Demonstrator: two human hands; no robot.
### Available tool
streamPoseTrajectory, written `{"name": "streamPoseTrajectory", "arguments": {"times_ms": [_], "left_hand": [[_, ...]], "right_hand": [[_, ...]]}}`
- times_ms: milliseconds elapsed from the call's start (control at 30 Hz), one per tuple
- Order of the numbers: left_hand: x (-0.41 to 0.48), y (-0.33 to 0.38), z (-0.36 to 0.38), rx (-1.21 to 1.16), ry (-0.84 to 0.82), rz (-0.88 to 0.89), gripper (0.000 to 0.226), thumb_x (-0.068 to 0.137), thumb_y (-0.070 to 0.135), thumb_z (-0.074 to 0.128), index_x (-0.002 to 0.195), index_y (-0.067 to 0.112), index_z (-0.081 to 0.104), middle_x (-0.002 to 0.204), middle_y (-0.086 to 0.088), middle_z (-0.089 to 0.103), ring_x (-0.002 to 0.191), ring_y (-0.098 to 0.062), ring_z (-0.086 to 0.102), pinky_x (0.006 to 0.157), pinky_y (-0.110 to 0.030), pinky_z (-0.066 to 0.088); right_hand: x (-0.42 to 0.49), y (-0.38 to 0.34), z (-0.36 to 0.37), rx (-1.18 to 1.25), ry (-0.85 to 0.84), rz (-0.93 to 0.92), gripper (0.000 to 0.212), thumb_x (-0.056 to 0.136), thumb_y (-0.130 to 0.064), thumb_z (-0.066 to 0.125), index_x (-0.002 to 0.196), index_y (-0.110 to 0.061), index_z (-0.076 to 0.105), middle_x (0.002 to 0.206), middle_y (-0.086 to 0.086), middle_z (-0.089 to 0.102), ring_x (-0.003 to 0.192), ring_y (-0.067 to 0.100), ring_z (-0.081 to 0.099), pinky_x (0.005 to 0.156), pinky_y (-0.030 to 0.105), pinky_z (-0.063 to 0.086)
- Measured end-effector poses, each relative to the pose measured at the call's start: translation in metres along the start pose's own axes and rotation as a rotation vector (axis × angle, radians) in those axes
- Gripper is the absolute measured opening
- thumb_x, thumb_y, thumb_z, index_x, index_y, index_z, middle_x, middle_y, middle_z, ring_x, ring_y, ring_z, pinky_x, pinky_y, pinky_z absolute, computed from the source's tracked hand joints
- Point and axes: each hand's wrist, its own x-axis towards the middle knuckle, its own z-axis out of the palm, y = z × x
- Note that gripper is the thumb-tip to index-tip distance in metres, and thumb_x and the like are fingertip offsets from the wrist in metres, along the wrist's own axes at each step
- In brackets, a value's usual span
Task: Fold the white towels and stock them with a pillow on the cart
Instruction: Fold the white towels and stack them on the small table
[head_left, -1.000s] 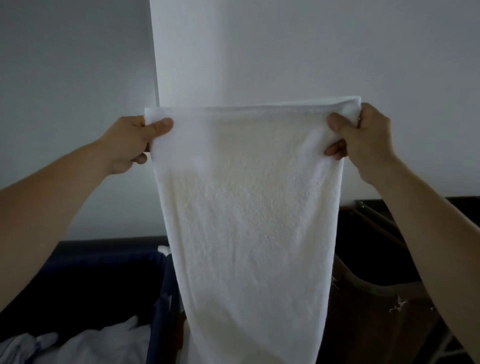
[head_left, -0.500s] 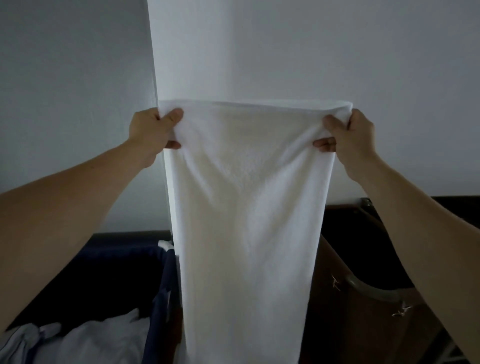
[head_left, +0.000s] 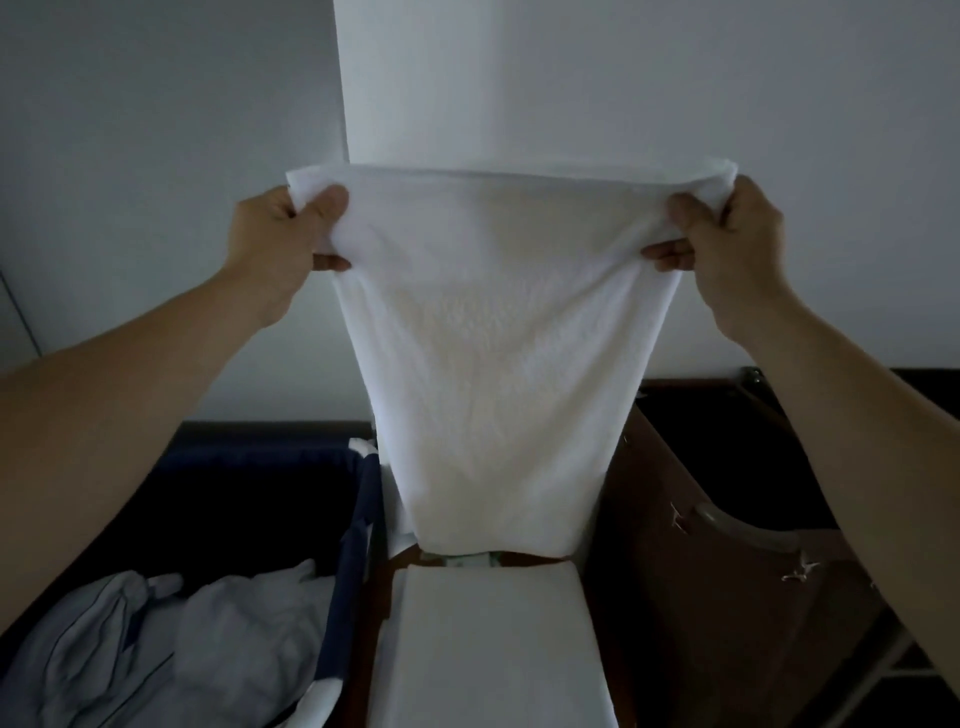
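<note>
The white towel (head_left: 498, 364) is soft looped terry, doubled over along its top edge so that it hangs as a long panel, wide at the top and narrowing toward its straight bottom hem. It is held up in the air in front of a pale wall (head_left: 156, 156), stretched level between the two hands. The left hand (head_left: 280, 244) pinches the top left corner, thumb on the near face and fingers curled behind the cloth. The right hand (head_left: 727, 244) grips the top right corner the same way, with a small bunch of cloth over its knuckles. The hands are well apart, one at each corner. Just under the hem lies a white flat bundle (head_left: 493, 639), smooth and rectangular; whether it is a pillow or folded linen I cannot tell. To the left stands a dark blue fabric bin (head_left: 358, 519) with crumpled pale linen (head_left: 156, 649) in it. To the right is a dark brown bag (head_left: 701, 597) with a curved rim.
</note>
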Motion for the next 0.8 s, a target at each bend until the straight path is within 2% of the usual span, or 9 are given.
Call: {"name": "streamPoseTrajectory", "arguments": {"times_ms": [167,300,433,600,667,733,800], "left_hand": [[-0.092,-0.018,-0.039,-0.026,-0.144,-0.129,0.014,0.086,0.031,0.073,0.094,0.019,0.073,0.093,0.003,0.078,0.087,-0.020,0.075,0.066,-0.032,0.062],[-0.179,-0.049,-0.078,-0.041,-0.256,-0.369,0.028,0.077,0.030,0.075,0.098,0.012,0.072,0.096,-0.005,0.077,0.087,-0.022,0.075,0.065,-0.029,0.061],[-0.257,-0.085,-0.110,0.003,-0.396,-0.599,0.036,0.079,0.029,0.075,0.107,0.006,0.072,0.100,-0.011,0.076,0.093,-0.027,0.074,0.069,-0.031,0.061],[-0.322,-0.118,-0.124,0.060,-0.488,-0.745,0.043,0.075,0.034,0.077,0.108,0.006,0.071,0.099,-0.010,0.077,0.094,-0.028,0.073,0.072,-0.032,0.062],[-0.328,-0.122,-0.126,0.098,-0.549,-0.778,0.042,0.075,0.036,0.077,0.106,0.008,0.071,0.097,-0.007,0.077,0.092,-0.025,0.074,0.072,-0.029,0.061],[-0.325,-0.125,-0.132,0.175,-0.685,-0.814,0.039,0.079,0.035,0.077,0.107,0.009,0.070,0.095,-0.008,0.076,0.089,-0.022,0.074,0.075,-0.027,0.060],[-0.319,-0.131,-0.138,0.220,-0.874,-0.877,0.044,0.086,0.029,0.075,0.116,-0.001,0.065,0.105,-0.019,0.072,0.099,-0.029,0.070,0.094,-0.037,0.056]], "right_hand": [[-0.086,0.005,-0.017,-0.036,-0.076,0.149,0.007,0.095,-0.022,0.064,0.100,-0.021,0.060,0.102,0.012,0.069,0.070,0.030,0.074,0.058,0.031,0.059],[-0.186,0.013,-0.034,-0.140,-0.198,0.330,0.009,0.097,-0.023,0.064,0.105,-0.019,0.063,0.098,0.013,0.072,0.075,0.032,0.074,0.066,0.040,0.061],[-0.272,0.021,-0.046,-0.221,-0.320,0.542,0.017,0.097,-0.022,0.062,0.113,-0.014,0.062,0.101,0.012,0.072,0.079,0.032,0.074,0.070,0.042,0.058],[-0.339,0.029,-0.063,-0.271,-0.383,0.755,0.021,0.095,-0.018,0.065,0.113,-0.009,0.063,0.096,0.012,0.074,0.077,0.031,0.075,0.067,0.042,0.059],[-0.348,0.031,-0.071,-0.297,-0.433,0.784,0.019,0.095,-0.020,0.066,0.111,-0.011,0.065,0.090,0.009,0.076,0.075,0.032,0.074,0.063,0.038,0.057],[-0.351,0.033,-0.082,-0.353,-0.556,0.798,0.017,0.095,-0.025,0.066,0.109,-0.016,0.067,0.083,0.008,0.075,0.069,0.027,0.072,0.056,0.029,0.054],[-0.351,0.039,-0.091,-0.391,-0.695,0.819,0.017,0.094,-0.029,0.066,0.109,-0.022,0.068,0.077,0.009,0.074,0.062,0.022,0.067,0.055,0.024,0.051]]}}
